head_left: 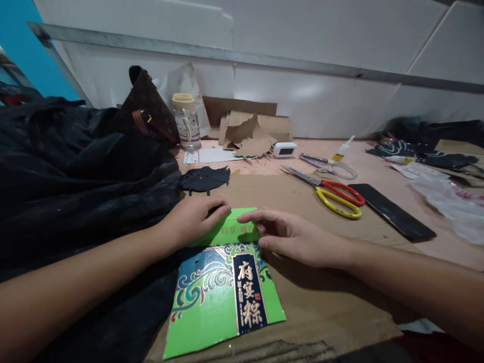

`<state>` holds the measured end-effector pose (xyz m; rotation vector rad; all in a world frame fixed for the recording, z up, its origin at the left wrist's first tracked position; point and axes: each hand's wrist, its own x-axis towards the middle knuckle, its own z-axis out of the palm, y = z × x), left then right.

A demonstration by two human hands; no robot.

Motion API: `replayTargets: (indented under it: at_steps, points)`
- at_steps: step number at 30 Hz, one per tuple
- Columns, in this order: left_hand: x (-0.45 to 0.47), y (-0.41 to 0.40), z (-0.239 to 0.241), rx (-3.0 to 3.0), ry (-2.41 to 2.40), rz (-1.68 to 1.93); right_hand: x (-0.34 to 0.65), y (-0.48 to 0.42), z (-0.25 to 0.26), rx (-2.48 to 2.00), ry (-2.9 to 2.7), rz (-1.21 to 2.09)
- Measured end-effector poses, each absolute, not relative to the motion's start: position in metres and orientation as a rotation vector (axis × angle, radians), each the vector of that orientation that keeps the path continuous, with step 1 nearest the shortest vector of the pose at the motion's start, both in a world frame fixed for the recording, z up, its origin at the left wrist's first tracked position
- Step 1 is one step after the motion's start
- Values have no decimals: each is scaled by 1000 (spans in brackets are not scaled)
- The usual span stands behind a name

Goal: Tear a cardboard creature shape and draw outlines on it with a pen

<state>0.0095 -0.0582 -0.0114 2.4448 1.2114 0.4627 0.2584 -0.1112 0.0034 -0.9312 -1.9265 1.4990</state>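
Observation:
A green printed card [204, 317], with gold characters, a dark panel and blue swirls, lies in front of me on brown cardboard. Across its far part runs a crease or seam, beyond which a green strip [236, 229] shows upside-down print. My left hand [194, 217] rests at the far left corner of the strip, its thumb out and its fingers loosely curved, partly hidden. Over the strip's right end is my right hand [289, 234], with index finger and thumb apart and nothing between them. A black cut-out piece [206, 180] lies just beyond my left hand.
Scissors [333, 194] with red and yellow handles lie beside a black phone [393, 209] at the right. Behind are a bottle [186, 123], torn cardboard [251, 133], a small white device [285, 149] and a glue bottle [343, 150]. Black fabric [86, 191] covers the left side.

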Motion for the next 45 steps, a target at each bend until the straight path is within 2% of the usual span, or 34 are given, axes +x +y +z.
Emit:
replayTargets:
  at_steps: [4, 8, 17, 30, 37, 40, 45]
  points:
    - [10, -62, -12, 2610, 1188, 658, 255, -110, 2, -913, -1786, 1574]
    - [14, -76, -4, 2712, 1040, 927, 253, -110, 2, -971, -1626, 1501]
    - [25, -95, -5, 2624, 913, 749, 252, -116, 2, -930, -1712, 1376]
    - [26, -94, -5, 2701, 846, 714, 257, -113, 0, -1074, -1957, 952]
    - [25, -89, -9, 2178, 992, 861, 263, -111, 4, -757, -2115, 754]
    - [24, -85, -10, 1964, 1029, 946, 263, -109, 4, -734, -2174, 533]
    - [21, -87, -2, 2052, 999, 771, 263, -105, 3, -748, -2213, 437]
